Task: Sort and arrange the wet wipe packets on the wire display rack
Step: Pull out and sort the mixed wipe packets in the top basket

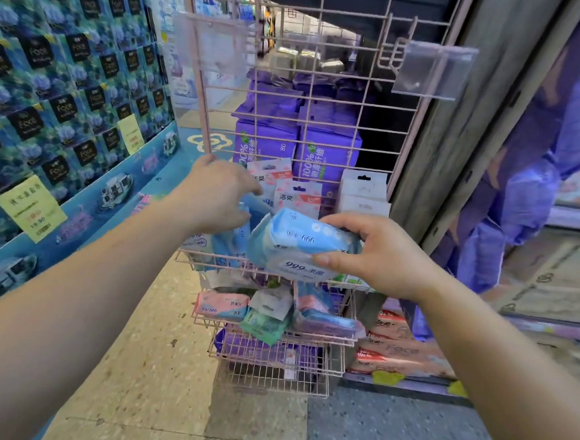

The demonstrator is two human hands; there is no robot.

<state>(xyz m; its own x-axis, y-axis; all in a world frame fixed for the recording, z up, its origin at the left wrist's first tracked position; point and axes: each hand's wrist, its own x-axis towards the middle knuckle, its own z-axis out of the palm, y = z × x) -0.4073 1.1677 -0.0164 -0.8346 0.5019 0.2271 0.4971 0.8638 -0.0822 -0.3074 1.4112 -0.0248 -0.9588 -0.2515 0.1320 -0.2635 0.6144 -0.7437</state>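
At frame centre, the right hand [378, 257] is gripping a blue packet [300, 243] before the pink rack [288, 123], while the left hand [215, 194], fingers curled, is reaching among packets in the top basket [189, 259].

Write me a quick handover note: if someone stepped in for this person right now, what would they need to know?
Right hand: holds a blue wet wipe packet in its fingers, above the top basket.
Left hand: reaching into the top basket's left side among blue packets; whether it grips one is hidden.
Pink wire rack: small pink packets and white ones stand at the basket's back.
Middle basket: pink, green and blue packets lie jumbled.
Done: not much visibly.
Left: place the held packet, tidy the middle basket.
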